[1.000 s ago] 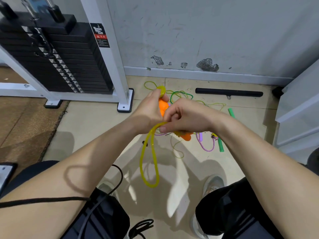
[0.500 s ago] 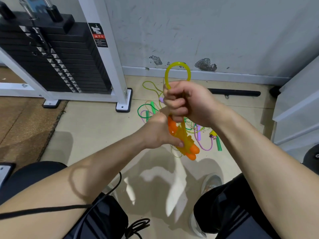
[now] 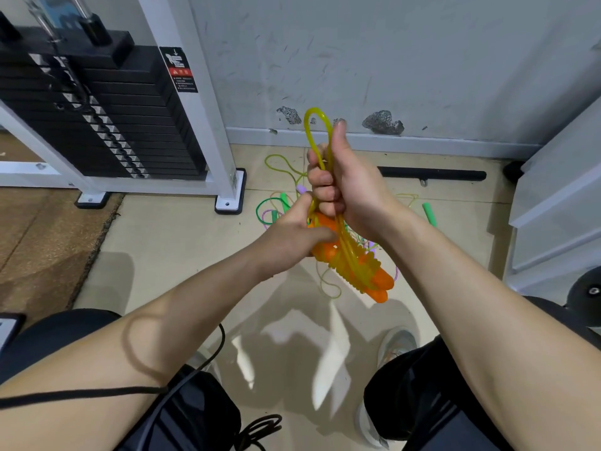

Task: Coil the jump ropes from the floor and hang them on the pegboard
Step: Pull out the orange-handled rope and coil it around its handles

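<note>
Fingers [image 3: 321, 183] of the right hand [image 3: 354, 193] are clamping the light, springy-looking yellow jump rope [image 3: 348, 252] under its loop, left hand [image 3: 289, 236] gripping the orange handles [image 3: 382, 282].

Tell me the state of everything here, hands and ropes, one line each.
Yellow jump rope, wound around its orange handles, off the floor, one loop sticking up.
Right hand, grips the rope's strands below the loop.
Left hand, holds the orange handles.
Green and purple ropes, tangled loose on the floor.
</note>
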